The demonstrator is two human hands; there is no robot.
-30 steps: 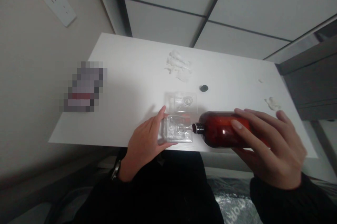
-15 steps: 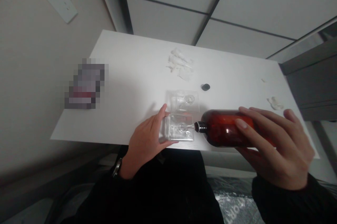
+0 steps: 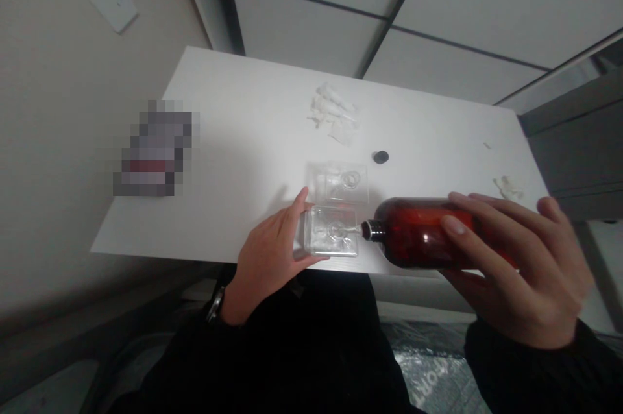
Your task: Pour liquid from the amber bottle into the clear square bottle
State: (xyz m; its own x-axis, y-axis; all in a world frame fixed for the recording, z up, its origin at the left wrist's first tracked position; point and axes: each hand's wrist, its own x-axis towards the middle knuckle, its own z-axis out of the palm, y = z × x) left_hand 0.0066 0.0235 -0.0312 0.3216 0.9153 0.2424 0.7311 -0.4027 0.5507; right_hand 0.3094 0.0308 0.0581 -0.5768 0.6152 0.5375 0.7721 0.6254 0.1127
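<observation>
My right hand (image 3: 520,265) is closed around a red-brown bottle (image 3: 423,232) with a black neck, tipped on its side with its mouth to the left. Clear liquid runs from the mouth into a clear square container (image 3: 331,231) near the table's front edge. My left hand (image 3: 267,252) grips that container from the left, thumb and fingers on its sides. Just behind stands a second clear container (image 3: 346,183). A small black cap (image 3: 380,157) lies behind the bottle's neck.
Crumpled whitish pieces (image 3: 335,112) lie at the back middle of the white table (image 3: 243,141), and another crumpled piece (image 3: 509,187) at the right. A blurred-out grey and red item (image 3: 156,151) is at the left end. A wall and cabinet panels stand behind.
The bottle and my right hand have shifted slightly right. The whole view has moved a little. Both hands keep their hold and the liquid still runs.
</observation>
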